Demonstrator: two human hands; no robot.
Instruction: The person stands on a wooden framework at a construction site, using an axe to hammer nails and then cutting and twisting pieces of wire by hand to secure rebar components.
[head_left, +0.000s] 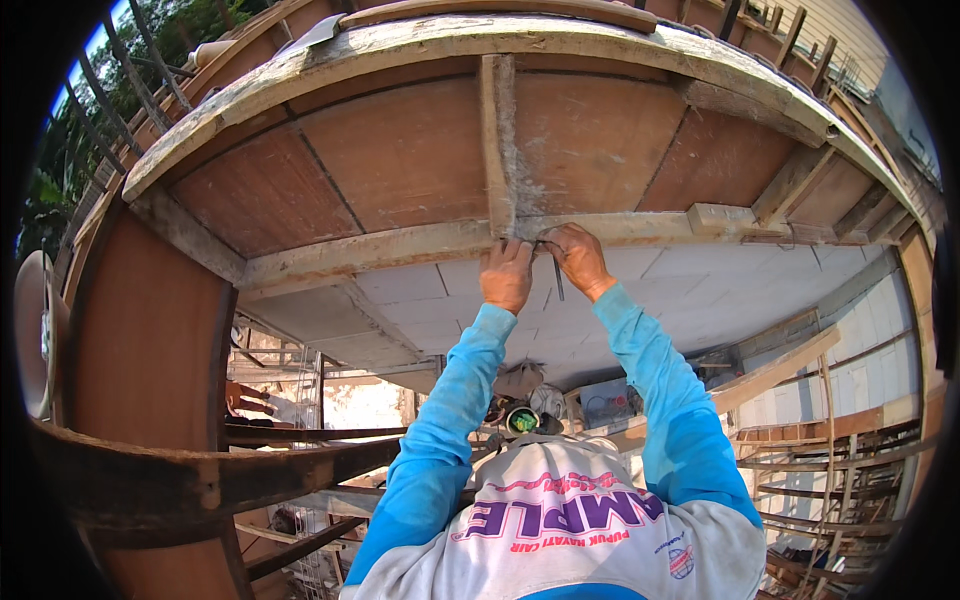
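Note:
Both arms, in blue sleeves, reach forward to a horizontal wooden beam [390,248] under a panelled form. My left hand [507,274] is closed against the beam just below an upright wooden batten [498,140]; its curled fingertips hide whatever they hold. Close on its right, my right hand [580,260] is bent at the wrist, fingers pinched together at the beam's lower edge. From that pinch a thin dark rod [560,282] hangs down, its exact kind too small to tell. A small dark bit shows between the two hands.
Brown plywood panels [400,150] line the form beneath a curved timber rim [420,38]. A pale block wall [660,290] lies below the beam. Dark timber bars [200,485] cross at the lower left. A bucket with green contents [522,420] stands below, beside my chest.

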